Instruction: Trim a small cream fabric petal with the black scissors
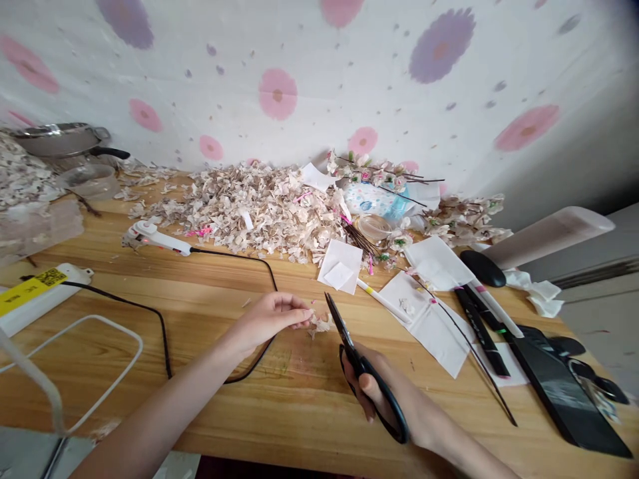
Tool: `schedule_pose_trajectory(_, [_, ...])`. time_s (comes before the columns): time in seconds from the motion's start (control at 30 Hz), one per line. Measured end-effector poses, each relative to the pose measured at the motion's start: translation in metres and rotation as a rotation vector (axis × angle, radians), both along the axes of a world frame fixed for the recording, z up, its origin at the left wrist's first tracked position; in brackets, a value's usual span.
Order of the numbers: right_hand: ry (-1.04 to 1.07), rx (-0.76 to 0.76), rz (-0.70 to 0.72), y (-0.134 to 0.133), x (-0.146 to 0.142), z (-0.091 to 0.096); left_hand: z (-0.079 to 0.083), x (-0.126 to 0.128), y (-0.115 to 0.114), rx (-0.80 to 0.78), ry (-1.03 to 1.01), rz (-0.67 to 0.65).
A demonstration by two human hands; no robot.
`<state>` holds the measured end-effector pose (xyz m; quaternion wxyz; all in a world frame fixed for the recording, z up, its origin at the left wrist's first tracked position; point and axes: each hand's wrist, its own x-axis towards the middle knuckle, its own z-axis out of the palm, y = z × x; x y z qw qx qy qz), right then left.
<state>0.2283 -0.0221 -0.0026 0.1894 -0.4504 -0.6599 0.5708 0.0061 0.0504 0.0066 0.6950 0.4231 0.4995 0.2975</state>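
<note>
Between the thumb and fingers of my left hand (279,319) is pinched a small, pale, crinkled petal-like piece (319,324). My right hand (384,386) grips black-handled scissors (357,359), thumb and fingers through the loops. Their blades point up and away, just right of the pale piece and apart from it; they look nearly closed. Beyond my hands lies a big heap of dried, pale petal-like scraps (259,206). Small white paper squares (344,261) rest close by, and a thin dark stem (469,346) with tiny blossoms lies to the right.
A white corded tool (157,238) with a lit red light lies at left, its black cord looping near my left wrist. A power strip (44,296) and white frame (134,332) stand further left. Markers (482,326), a dark tablet-like slab (569,392) and sunglasses (594,379) are at right.
</note>
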Motion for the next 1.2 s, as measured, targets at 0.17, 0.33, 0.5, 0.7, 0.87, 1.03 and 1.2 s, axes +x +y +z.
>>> schedule_pose_trajectory(0.17, [0.038,0.069,0.041,-0.002,0.002,0.0,-0.002,0.002,-0.001,0.071,-0.031,-0.092])
schedule_pose_trajectory(0.33, [0.083,-0.02,-0.097,-0.001,-0.008,-0.002,-0.002,0.003,-0.002,0.118,-0.003,-0.124])
schedule_pose_trajectory(0.5, [0.008,0.042,-0.276,0.008,-0.01,-0.006,-0.002,0.005,-0.005,0.161,0.1,-0.164])
schedule_pose_trajectory(0.7, [-0.534,0.304,-0.353,0.032,0.015,-0.015,-0.007,0.005,-0.006,0.258,0.133,-0.174])
schedule_pose_trajectory(0.87, [-0.812,0.362,-0.37,0.044,0.025,-0.019,-0.013,0.004,-0.006,0.322,0.179,-0.206])
schedule_pose_trajectory(1.03, [-0.887,0.378,-0.336,0.044,0.026,-0.022,-0.019,0.005,-0.006,0.379,0.205,-0.182])
schedule_pose_trajectory(1.2, [-0.857,0.427,-0.3,0.043,0.028,-0.028,-0.021,0.005,-0.005,0.429,0.197,-0.171])
